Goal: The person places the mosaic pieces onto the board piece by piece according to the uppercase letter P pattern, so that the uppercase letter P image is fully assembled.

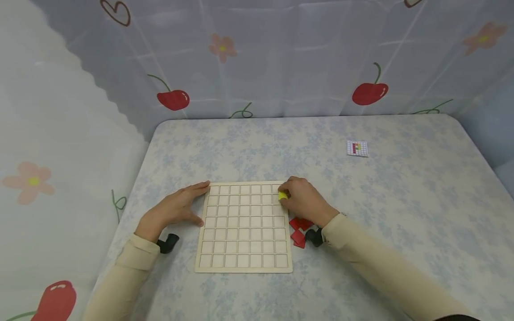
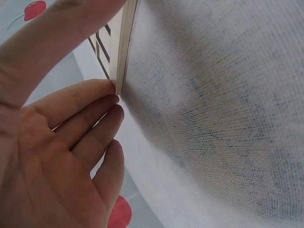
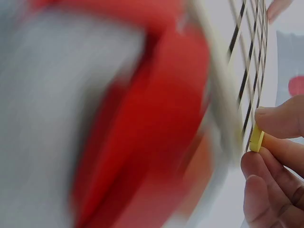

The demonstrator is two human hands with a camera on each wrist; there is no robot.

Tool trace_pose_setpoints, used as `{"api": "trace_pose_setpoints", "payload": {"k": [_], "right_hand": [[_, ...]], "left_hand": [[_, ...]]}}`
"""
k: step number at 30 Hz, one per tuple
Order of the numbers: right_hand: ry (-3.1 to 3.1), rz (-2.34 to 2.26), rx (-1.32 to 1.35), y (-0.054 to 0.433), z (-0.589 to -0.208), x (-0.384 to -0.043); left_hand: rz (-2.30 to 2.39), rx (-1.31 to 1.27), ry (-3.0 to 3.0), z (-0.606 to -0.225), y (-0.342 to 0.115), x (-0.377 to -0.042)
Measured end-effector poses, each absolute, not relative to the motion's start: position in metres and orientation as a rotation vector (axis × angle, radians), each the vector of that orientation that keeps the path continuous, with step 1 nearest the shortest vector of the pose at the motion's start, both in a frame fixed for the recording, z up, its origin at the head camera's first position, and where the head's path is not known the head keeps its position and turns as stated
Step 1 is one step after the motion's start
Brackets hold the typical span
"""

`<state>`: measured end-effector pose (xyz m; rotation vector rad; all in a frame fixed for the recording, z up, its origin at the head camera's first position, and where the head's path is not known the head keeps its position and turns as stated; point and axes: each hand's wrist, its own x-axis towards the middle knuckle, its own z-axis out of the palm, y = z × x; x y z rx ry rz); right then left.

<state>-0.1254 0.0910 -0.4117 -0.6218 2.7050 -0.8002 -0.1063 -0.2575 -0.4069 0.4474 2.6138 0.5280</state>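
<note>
A pale wooden grid board lies flat on the table, its square cells bare of tiles where they show. My left hand rests at the board's left edge, fingers extended and thumb apart; the left wrist view shows the fingertips touching the board's corner. Between thumb and fingers my right hand pinches a small yellow tile, over the upper right cells of the grid. Several red tiles lie in a loose pile beside the board's right edge, below the right hand, blurred in the right wrist view.
A small card with a coloured grid pattern lies at the back right of the table. Black wrist cameras are worn at both wrists. A curtain printed with cherries and flowers hangs behind the table.
</note>
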Motion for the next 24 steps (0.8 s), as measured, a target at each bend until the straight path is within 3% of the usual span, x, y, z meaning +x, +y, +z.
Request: {"api": "trace_pose_setpoints", "payload": {"k": [12, 24], "right_hand": [[2.651, -0.846, -0.792, 0.041, -0.416, -0.124], [2.633, -1.005, -0.581, 0.026, -0.417, -0.126]], "left_hand": [[0.492, 0.421, 2.613, -0.407, -0.257, -0.106], [0.474, 0.448, 2.622, -0.403, -0.257, -0.105]]}}
